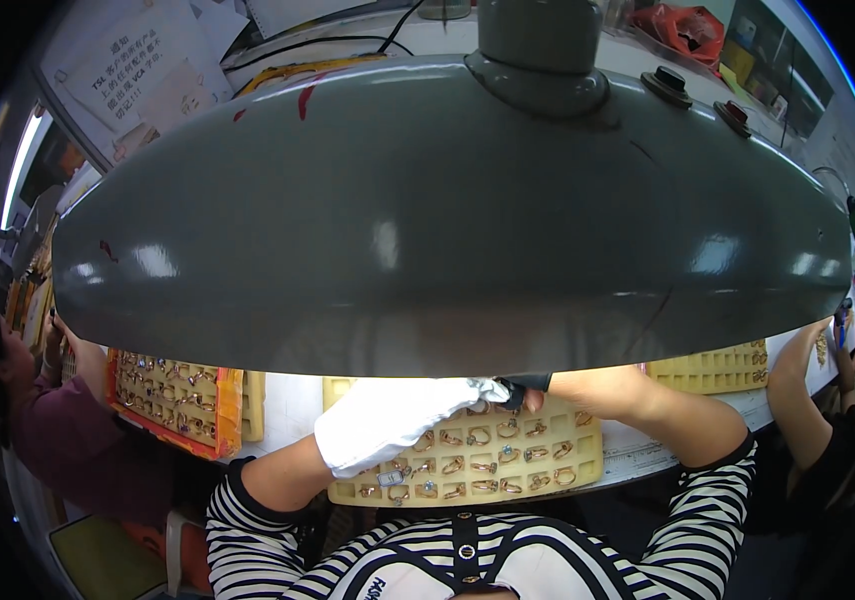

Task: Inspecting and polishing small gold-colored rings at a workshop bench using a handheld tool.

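My left hand (398, 415), in a white glove, reaches over a cream ring tray (588, 465). Its fingers come together near the lamp's lower edge, and what they pinch is too small to make out. Beside those fingertips my right hand (535, 400) is closed around a small black object (515, 396) whose kind I cannot tell. The lamp hood hides most of that hand. Rows of gold-coloured rings (480, 436), some with stones, stand in the tray's slots below both hands. A small white tag (390, 479) lies among them.
A large grey lamp hood (428, 230) spans the view above my hands. Left stands an orange-framed tray (231, 415) of rings; right, another cream tray (713, 370). People sit at both sides, one in a purple top (98, 440). A red plastic bag (683, 35) lies behind.
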A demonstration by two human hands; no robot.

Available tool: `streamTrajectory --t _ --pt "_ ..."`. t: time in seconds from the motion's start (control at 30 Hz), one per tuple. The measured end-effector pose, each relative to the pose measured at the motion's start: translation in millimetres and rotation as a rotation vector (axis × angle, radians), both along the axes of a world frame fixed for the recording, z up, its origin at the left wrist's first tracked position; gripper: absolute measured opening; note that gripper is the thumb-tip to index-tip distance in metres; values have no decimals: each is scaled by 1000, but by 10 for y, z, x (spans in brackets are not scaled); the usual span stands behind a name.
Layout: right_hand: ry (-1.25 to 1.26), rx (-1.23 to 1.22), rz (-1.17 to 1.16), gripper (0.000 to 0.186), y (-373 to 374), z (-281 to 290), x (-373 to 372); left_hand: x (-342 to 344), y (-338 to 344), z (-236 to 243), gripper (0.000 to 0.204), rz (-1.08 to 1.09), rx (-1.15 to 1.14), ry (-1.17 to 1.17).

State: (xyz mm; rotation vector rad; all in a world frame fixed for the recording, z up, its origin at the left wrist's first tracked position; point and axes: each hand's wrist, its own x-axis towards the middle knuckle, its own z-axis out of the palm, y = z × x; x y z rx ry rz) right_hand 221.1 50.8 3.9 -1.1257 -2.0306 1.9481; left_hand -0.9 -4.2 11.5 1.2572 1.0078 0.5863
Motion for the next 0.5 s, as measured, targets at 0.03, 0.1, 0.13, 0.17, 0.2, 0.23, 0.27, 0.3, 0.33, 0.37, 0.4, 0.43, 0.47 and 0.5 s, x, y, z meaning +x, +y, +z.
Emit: streamTrajectory --t 0.03,0.1,0.13,0.17,0.2,0.23,0.27,0.3,0.33,0.37,0.4,0.43,0.47,0.5 --pt "-83 66 30 25 -4 46 -7 8 10 26 32 -8 -29 -69" --pt "-74 186 101 23 -2 -72 44 41 24 110 33 -20 -39 20" --pt "-64 305 174 21 -2 -112 63 35 37 82 33 -44 -38 18" --pt "-93 323 191 20 -6 -60 58 43 34 98 34 -36 -43 -4" --pt "-123 387 220 21 -1 -31 62 42 44 101 35 -38 -80 28" --pt "-114 309 132 23 -17 50 32 45 39 111 35 -37 -79 28" --pt "-105 231 44 25 -32 120 1 51 32 126 35 -19 -69 36" --pt "-71 201 29 29 -33 128 0 53 30 134 36 0 -59 44" --pt "-62 196 19 28 -30 87 6 36 43 113 36 -18 -76 58" --pt "-53 190 9 28 -30 53 10 45 42 103 36 -7 -56 8" --pt "-44 260 52 30 -21 66 20 52 50 128 36 -11 -50 8" --pt "-44 260 53 30 -40 100 6 56 56 159 36 -16 -44 9" --pt "-10 138 -17 30 -67 144 -19 57 53 169 35 -2 -54 41" --pt "25 15 -85 31 -80 165 -33 56 53 173 35 12 -64 72"
